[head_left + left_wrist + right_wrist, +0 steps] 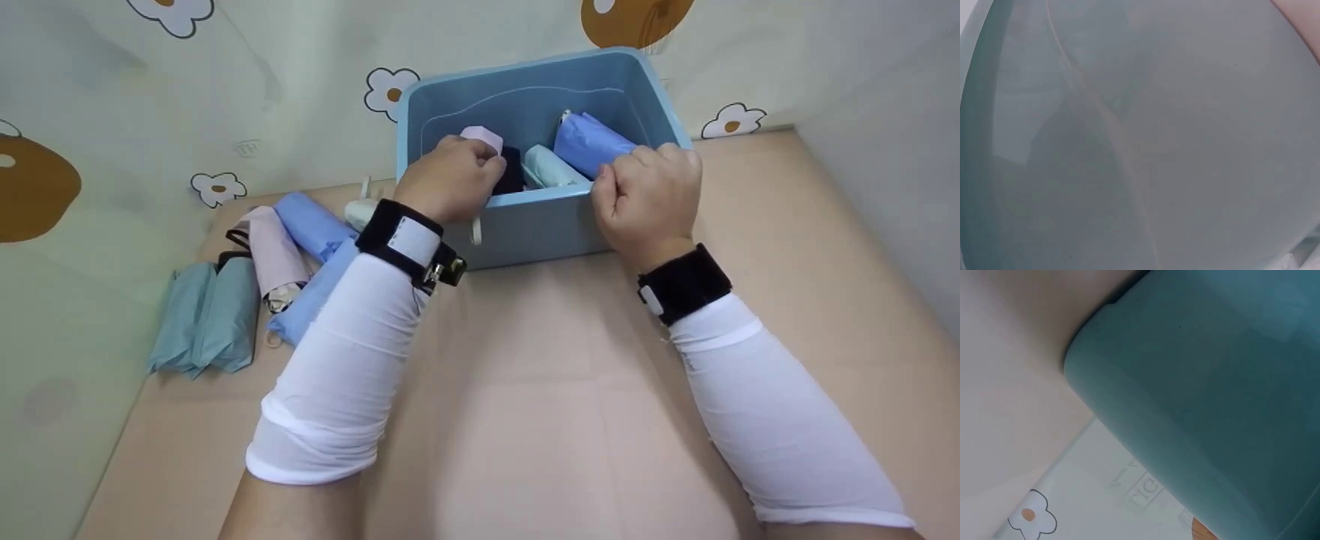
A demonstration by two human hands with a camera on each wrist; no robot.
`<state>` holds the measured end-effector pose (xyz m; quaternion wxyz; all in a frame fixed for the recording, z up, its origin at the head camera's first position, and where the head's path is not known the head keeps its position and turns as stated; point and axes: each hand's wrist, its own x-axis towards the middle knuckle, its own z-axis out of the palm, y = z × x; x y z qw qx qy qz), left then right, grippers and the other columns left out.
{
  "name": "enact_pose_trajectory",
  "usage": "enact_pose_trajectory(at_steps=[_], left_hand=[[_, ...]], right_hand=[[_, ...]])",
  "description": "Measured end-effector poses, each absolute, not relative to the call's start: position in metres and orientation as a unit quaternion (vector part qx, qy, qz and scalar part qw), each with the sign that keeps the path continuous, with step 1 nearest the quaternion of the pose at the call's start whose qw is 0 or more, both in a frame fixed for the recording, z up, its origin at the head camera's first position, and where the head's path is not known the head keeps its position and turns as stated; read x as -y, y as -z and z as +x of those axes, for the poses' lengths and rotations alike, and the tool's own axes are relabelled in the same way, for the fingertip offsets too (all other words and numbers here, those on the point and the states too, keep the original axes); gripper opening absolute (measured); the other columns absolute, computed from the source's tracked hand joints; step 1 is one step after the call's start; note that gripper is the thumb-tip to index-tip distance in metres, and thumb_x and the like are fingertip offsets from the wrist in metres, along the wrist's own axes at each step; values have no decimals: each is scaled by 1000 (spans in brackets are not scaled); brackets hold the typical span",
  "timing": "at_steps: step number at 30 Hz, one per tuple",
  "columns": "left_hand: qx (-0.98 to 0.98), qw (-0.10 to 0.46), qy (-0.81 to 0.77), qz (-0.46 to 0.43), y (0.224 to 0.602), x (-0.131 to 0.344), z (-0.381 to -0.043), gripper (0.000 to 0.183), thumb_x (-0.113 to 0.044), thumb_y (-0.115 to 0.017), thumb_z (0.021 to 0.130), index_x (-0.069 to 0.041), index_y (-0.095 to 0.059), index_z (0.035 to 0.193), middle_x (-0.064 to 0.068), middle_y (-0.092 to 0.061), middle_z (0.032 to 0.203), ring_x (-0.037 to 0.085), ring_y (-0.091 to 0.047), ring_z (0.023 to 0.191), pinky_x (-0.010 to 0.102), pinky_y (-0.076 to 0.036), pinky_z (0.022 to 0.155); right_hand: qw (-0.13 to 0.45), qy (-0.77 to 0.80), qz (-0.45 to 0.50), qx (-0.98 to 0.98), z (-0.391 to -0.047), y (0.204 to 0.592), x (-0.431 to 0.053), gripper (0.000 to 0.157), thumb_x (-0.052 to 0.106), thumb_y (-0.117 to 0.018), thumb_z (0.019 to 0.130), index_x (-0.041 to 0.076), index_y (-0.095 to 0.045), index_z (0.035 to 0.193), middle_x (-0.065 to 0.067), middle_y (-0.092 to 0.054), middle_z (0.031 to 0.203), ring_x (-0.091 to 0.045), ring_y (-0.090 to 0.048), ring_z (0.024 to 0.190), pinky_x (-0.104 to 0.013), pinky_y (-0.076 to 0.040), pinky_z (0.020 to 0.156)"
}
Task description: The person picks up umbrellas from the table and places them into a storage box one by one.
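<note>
My left hand (pixel 454 176) reaches over the near rim of a blue plastic bin (pixel 540 232), its fingers curled at a lavender folded umbrella (pixel 482 138) whose end shows past the knuckles. The rest of that umbrella is hidden by the hand. A light strap (pixel 476 230) hangs below this hand against the front wall. My right hand (pixel 649 199) grips the rim at the near right corner. Inside the bin lie a black item (pixel 511 171), a mint folded umbrella (pixel 551 166) and a blue folded umbrella (pixel 592 142). Both wrist views show mostly bin wall.
Left of the bin, several folded umbrellas lie on the peach-coloured table (pixel 525 390): teal ones (pixel 225 315), a pink one (pixel 274 247) and blue ones (pixel 311 221). A mint item (pixel 358 214) sits beside the left wrist. A flower-patterned curtain (pixel 300 90) stands behind the bin.
</note>
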<state>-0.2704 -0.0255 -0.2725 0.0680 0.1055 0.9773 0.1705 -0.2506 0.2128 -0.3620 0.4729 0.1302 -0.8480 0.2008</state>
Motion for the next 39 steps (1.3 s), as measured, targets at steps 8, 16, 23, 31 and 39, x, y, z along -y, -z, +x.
enact_pose_trajectory(at_steps=[8,16,23,31,39], left_hand=[[-981,58,-158,99,275,24,-264,52,-45,-44,105,-25,-60,150,6,-45,164,27,-53,140,48,-50,109],[-980,52,-171,90,279,25,-263,51,-44,-45,104,-26,-60,150,3,-46,164,25,-55,137,45,-50,109],[-975,-12,-198,100,281,27,-260,51,-54,-45,107,-29,-62,147,-4,-51,160,18,-53,144,40,-46,116],[-962,-68,-229,131,286,33,-258,53,-62,-45,105,-26,-69,136,-4,-61,149,13,-58,136,35,-48,112],[-966,-90,-196,142,292,38,-259,57,-63,-46,105,-23,-69,138,-1,-61,150,19,-59,138,40,-47,114]], right_hand=[[471,-215,128,846,-246,364,-212,46,31,-46,97,2,-53,61,-18,-60,64,-42,-49,66,-56,-36,67],[453,-203,128,859,-246,363,-212,45,30,-46,97,3,-54,62,-17,-60,64,-40,-49,66,-54,-36,67],[456,-213,126,855,-249,361,-212,46,29,-46,97,2,-53,61,-17,-58,62,-40,-49,66,-54,-34,66],[458,-213,120,855,-254,359,-212,48,31,-44,97,3,-52,59,-17,-55,60,-41,-48,65,-56,-35,67],[457,-201,121,858,-256,358,-211,48,30,-43,97,3,-50,59,-17,-53,59,-40,-47,64,-54,-35,66]])
